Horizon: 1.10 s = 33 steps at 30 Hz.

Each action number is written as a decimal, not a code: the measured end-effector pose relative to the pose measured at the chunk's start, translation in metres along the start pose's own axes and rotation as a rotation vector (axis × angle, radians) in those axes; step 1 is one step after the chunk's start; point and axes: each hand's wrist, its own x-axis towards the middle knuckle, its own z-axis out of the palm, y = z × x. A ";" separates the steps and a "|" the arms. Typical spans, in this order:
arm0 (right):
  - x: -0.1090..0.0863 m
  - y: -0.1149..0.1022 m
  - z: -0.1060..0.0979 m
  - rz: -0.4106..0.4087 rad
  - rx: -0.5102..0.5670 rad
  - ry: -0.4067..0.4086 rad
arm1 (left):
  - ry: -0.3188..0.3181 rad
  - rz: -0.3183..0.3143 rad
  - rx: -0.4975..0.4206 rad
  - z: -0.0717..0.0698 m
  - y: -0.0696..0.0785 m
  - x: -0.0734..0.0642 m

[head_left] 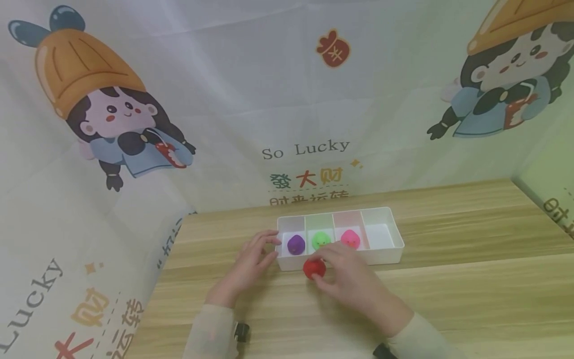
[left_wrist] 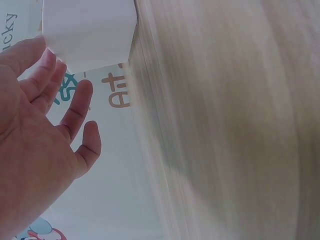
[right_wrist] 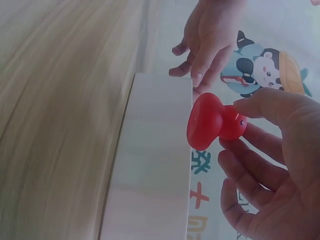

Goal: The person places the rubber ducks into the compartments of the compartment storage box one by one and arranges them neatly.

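My right hand [head_left: 352, 276] pinches a red rubber duck [right_wrist: 212, 121] by its head between thumb and fingers. In the head view the duck overlaps the front wall of a white divided box [head_left: 385, 256]. At the left end of that box is my left hand [head_left: 251, 264], its fingers extended and fingertips right at the end wall. Inside the box sit a purple duck [head_left: 296, 245], a green duck [head_left: 320, 239] and a pink duck [head_left: 350, 239], each in its own compartment from the left. Nothing lies in the rightmost compartment. My right fingers partly cover the green duck.
The box stands on a wood-grain table [head_left: 471, 279], close to its back edge. Behind and beside it hangs a pale printed cloth [head_left: 242, 99] with cartoon figures and lettering.
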 end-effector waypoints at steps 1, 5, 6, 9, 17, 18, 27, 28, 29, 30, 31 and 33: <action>0.000 0.001 -0.001 -0.003 -0.001 0.007 | 0.000 -0.002 -0.001 0.000 0.000 0.000; 0.000 0.005 -0.004 -0.021 -0.011 0.036 | 0.002 -0.002 -0.003 0.000 0.001 0.000; 0.000 0.007 -0.005 -0.029 -0.015 0.046 | 0.003 0.000 -0.005 0.000 0.001 0.000; -0.001 0.011 -0.008 -0.043 -0.010 0.069 | 0.004 0.006 -0.002 0.001 -0.001 0.001; -0.002 0.021 -0.017 -0.065 -0.010 0.093 | 0.008 -0.003 -0.005 0.002 -0.001 0.001; -0.003 0.022 -0.019 -0.066 -0.015 0.098 | 0.009 -0.003 -0.007 0.002 -0.001 0.001; -0.006 0.029 -0.030 -0.055 -0.033 0.124 | 0.011 0.017 -0.013 0.003 -0.003 0.000; -0.007 0.030 -0.031 -0.055 -0.032 0.129 | 0.010 0.014 -0.013 0.003 -0.003 0.000; -0.007 0.030 -0.032 -0.054 -0.032 0.130 | 0.010 0.012 -0.012 0.003 -0.003 0.000; -0.007 0.031 -0.034 -0.053 -0.032 0.132 | 0.010 0.009 -0.013 0.002 -0.003 0.000; -0.007 0.031 -0.035 -0.050 -0.032 0.135 | 0.010 0.008 -0.014 0.002 -0.003 0.000; -0.007 0.033 -0.037 -0.049 -0.034 0.140 | 0.010 0.007 -0.014 0.002 -0.002 0.000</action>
